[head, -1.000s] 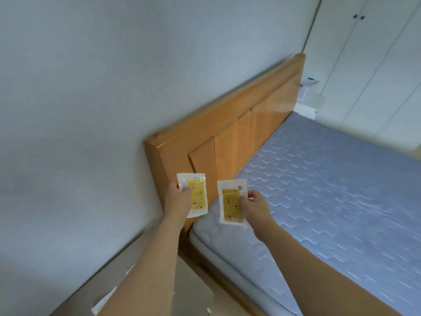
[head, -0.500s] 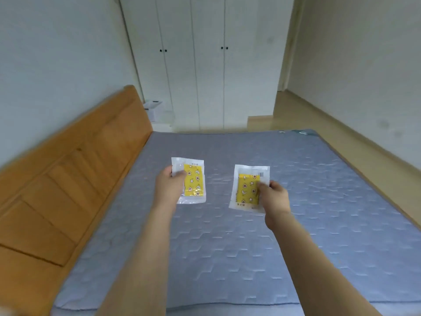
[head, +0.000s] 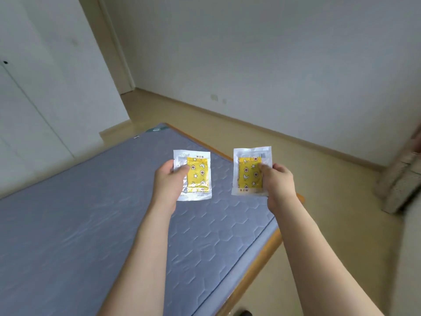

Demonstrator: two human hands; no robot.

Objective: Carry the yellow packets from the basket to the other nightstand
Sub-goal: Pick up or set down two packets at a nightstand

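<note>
Both forearms reach forward over the near corner of the bed [head: 95,224], a blue quilted mattress on a wooden frame. Left hand [head: 169,181] grips the left packet [head: 193,175] by its left edge, thumb on the front face; right hand [head: 276,182] pinches the right packet [head: 250,171] by its right edge, thumb on the yellow print. Both packets are held upright, faces toward the camera, apart from each other and clear of the mattress, probably so each stays flat and in sight while carried. One packet per hand suggests transport is mid-way. Beyond: bare floor [head: 307,179], then the far wall [head: 273,53], with wardrobe doors [head: 34,87] at left. Neither basket nor target nightstand is in view.
</note>
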